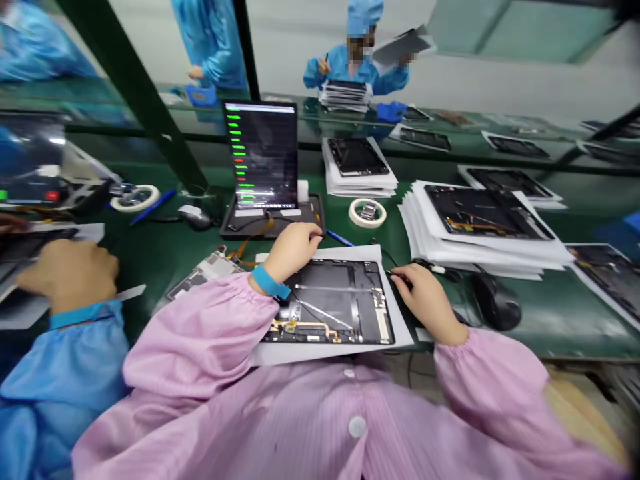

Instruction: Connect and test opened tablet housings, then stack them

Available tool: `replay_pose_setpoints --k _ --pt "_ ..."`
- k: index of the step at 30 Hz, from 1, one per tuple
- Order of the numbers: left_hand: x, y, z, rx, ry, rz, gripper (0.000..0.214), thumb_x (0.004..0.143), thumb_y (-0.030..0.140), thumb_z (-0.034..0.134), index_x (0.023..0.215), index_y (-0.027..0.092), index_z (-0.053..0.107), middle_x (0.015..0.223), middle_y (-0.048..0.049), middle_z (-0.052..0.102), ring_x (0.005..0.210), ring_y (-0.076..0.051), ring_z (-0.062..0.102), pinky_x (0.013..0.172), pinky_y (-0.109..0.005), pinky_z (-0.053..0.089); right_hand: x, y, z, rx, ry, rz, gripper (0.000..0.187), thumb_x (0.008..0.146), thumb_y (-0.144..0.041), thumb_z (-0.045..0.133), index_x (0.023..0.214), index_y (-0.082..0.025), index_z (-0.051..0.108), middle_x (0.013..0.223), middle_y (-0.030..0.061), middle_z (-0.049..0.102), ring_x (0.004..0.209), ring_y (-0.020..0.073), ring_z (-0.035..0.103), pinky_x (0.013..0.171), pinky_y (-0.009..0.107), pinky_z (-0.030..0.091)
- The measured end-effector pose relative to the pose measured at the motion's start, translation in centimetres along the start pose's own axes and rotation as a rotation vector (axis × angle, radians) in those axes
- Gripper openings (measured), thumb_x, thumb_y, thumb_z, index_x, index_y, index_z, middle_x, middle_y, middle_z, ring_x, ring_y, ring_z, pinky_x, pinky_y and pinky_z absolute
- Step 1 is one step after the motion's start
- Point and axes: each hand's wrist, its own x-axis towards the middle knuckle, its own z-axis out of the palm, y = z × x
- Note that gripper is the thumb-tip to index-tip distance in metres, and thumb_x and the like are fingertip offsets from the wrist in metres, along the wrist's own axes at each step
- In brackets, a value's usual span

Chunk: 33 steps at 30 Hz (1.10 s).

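Observation:
An opened tablet back shell (345,297) lies on a white sheet (400,327) in front of me, its inner parts and flex cables showing. My left hand (293,250), with a blue wrist strap, rests curled at the shell's far left edge, beside an orange flex cable (250,243). My right hand (425,297) lies at the shell's right edge, fingers pinched on a thin black tool or cable end (395,273). Past the shell a lit tablet screen (263,157) stands in a black dock.
Stacks of tablet shells on white sheets (480,220) stand right and behind. A tape roll (367,213) and a black mouse (495,303) lie near my right hand. A neighbour's hand in a blue sleeve (75,273) works at left. More people stand across the bench.

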Motion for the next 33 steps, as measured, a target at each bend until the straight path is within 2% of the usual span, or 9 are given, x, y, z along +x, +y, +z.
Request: replay_pose_setpoints --k 3,6,10,14,19,22,27,30,33 --pt "-0.2 0.2 0.9 -0.011 -0.078 0.048 0.022 0.086 0.017 0.054 0.099 0.014 0.071 0.099 -0.0071 0.071 0.092 -0.022 0.065 0.089 -0.033 0.049 -0.6 -0.4 -0.3 0.075 -0.002 0.129 0.020 0.093 -0.032 0.048 0.088 -0.017 0.061 0.081 0.0074 0.066 0.076 0.0223 0.061 0.073 0.035 0.048" --pt "-0.4 0.4 1.0 0.017 -0.164 0.083 0.024 0.085 0.019 0.052 0.099 0.014 0.071 0.097 -0.0075 0.071 0.090 -0.023 0.064 0.087 -0.033 0.048 -1.0 -0.9 -0.9 0.154 -0.016 0.205 0.020 0.093 -0.033 0.048 0.091 -0.018 0.062 0.079 0.0054 0.067 0.072 0.0211 0.062 0.069 0.033 0.047" --pt "-0.5 0.1 -0.7 0.066 -0.274 0.047 0.027 0.085 0.027 0.050 0.100 0.016 0.070 0.098 -0.0071 0.071 0.088 -0.023 0.064 0.082 -0.032 0.048 -1.3 -1.0 -1.3 0.234 0.002 0.177 0.020 0.093 -0.029 0.048 0.097 -0.019 0.065 0.088 0.0056 0.070 0.078 0.0208 0.065 0.073 0.033 0.048" --pt "-0.8 -1.4 -2.7 0.127 -0.411 -0.010 0.032 0.084 0.036 0.045 0.096 0.019 0.069 0.092 -0.0052 0.071 0.081 -0.022 0.064 0.073 -0.031 0.046 -1.3 -0.7 -1.2 0.221 0.055 0.172 0.018 0.092 -0.028 0.051 0.094 -0.019 0.066 0.091 0.0059 0.071 0.083 0.0214 0.065 0.077 0.034 0.049" --pt "-1.3 -2.7 -3.2 0.126 -0.534 -0.058 0.038 0.081 0.047 0.044 0.093 0.020 0.068 0.094 -0.0049 0.071 0.084 -0.023 0.064 0.073 -0.031 0.045 -1.3 -0.7 -1.1 0.198 0.073 0.170 0.016 0.092 -0.027 0.052 0.093 -0.019 0.066 0.091 0.0061 0.071 0.083 0.0213 0.065 0.077 0.035 0.049" --pt "-1.8 -3.0 -3.5 0.107 -0.508 -0.084 0.041 0.082 0.049 0.041 0.094 0.020 0.068 0.096 -0.0051 0.070 0.086 -0.024 0.063 0.076 -0.031 0.046 -1.3 -0.6 -1.1 0.190 0.065 0.153 0.017 0.092 -0.027 0.052 0.094 -0.018 0.067 0.091 0.0064 0.071 0.084 0.0216 0.065 0.078 0.035 0.050" --pt "-3.1 -3.6 -5.1 0.071 -0.416 -0.145 0.040 0.085 0.049 0.040 0.096 0.021 0.066 0.098 -0.0038 0.069 0.088 -0.022 0.063 0.077 -0.029 0.045 -1.2 -0.2 -0.9 0.167 0.061 0.156 0.018 0.092 -0.030 0.053 0.096 -0.018 0.067 0.092 0.0061 0.071 0.084 0.0216 0.066 0.077 0.035 0.050" --pt "-3.6 -3.9 -5.3 0.012 -0.450 -0.169 0.035 0.084 0.047 0.045 0.095 0.021 0.065 0.093 -0.0031 0.070 0.084 -0.020 0.063 0.073 -0.028 0.046 -1.0 -0.1 -0.7 0.176 0.055 0.165 0.018 0.092 -0.031 0.054 0.096 -0.018 0.067 0.092 0.0053 0.071 0.083 0.0207 0.066 0.076 0.034 0.050" --pt "-3.7 -3.7 -4.6 -0.003 -0.518 -0.136 0.028 0.082 0.043 0.050 0.090 0.021 0.065 0.089 -0.0023 0.070 0.079 -0.019 0.063 0.070 -0.027 0.045 -0.9 -0.1 -0.7 0.162 0.035 0.160 0.019 0.092 -0.030 0.053 0.096 -0.018 0.066 0.091 0.0057 0.070 0.081 0.0208 0.065 0.076 0.034 0.050"
